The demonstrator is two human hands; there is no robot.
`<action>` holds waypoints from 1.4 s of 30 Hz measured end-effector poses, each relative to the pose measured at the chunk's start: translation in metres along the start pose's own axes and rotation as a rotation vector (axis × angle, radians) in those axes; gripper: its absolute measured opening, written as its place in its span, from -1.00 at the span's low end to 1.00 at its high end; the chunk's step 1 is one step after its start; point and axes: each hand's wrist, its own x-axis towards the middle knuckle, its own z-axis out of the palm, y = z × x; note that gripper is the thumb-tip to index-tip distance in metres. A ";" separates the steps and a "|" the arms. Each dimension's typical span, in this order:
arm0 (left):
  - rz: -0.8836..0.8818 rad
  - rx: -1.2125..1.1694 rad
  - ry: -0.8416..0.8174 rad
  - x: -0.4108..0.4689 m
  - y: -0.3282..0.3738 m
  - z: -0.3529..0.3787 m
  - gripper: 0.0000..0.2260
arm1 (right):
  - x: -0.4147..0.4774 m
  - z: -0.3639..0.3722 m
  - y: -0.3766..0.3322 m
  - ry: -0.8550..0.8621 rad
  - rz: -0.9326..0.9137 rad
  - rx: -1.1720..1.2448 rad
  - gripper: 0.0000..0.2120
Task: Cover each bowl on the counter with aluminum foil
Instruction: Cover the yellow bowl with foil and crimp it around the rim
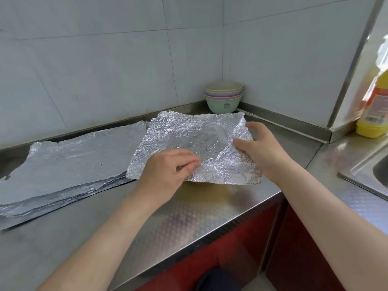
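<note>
At the back corner of the stainless steel counter [189, 217], a stack of pastel plastic bowls [223, 97] sits nested one inside another, beige on top and green at the bottom. Nearer, a crinkled sheet of aluminium foil [189, 139] is spread over a blurred yellowish bowl [201, 186] that peeks out under its near edge. The left hand [168, 173] has its grip pinched on that near edge, fingers curled. The right hand [262, 150] holds the sheet's right edge between thumb and curled fingers. A flat pile of foil sheets [69, 164] lies just beside it on the left. Bare counter runs to the front edge. A steel sink [373, 175] and a yellow bottle [373, 114] stand well to the right.
</note>
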 end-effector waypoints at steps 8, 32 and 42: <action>-0.037 -0.049 -0.002 0.004 0.002 -0.001 -0.85 | -0.003 0.001 0.008 -0.058 0.004 0.138 -0.41; 0.028 0.083 -0.056 0.016 0.009 0.008 -0.90 | -0.015 0.006 -0.024 0.163 -0.560 -0.617 -0.56; 0.274 0.277 -0.036 0.011 0.016 0.022 -0.90 | -0.031 0.012 -0.013 -0.220 -0.929 -0.968 -0.92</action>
